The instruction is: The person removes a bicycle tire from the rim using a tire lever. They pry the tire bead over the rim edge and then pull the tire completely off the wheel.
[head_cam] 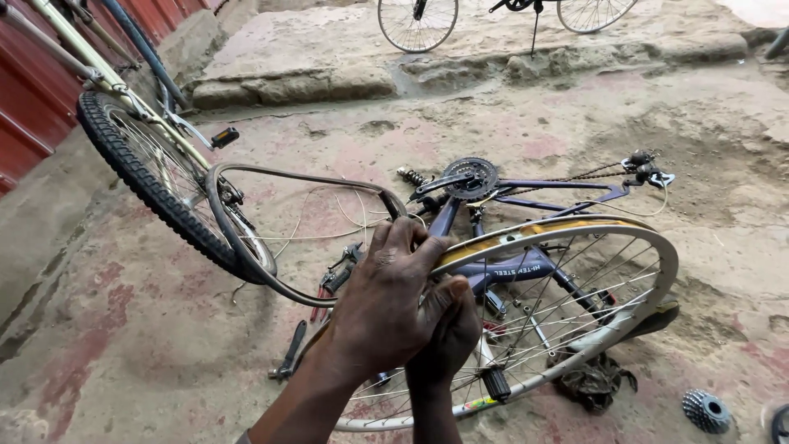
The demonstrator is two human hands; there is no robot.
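The left hand (386, 300) hid most of the right hand (448, 341); both gripped the silver wheel rim (649, 247), its grey tyre (246, 247) hanging loose.

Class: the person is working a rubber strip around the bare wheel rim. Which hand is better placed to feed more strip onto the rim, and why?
Probably the left hand: its fingers lie on top at the rim, right where the loose rubber strip arrives. The right hand sits lower, mostly hidden behind it.

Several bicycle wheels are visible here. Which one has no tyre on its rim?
The silver wheel under the two hands, left and right: its rim is bare. The wheel at left wears a black knobby tyre, and the far ones carry thin tyres.
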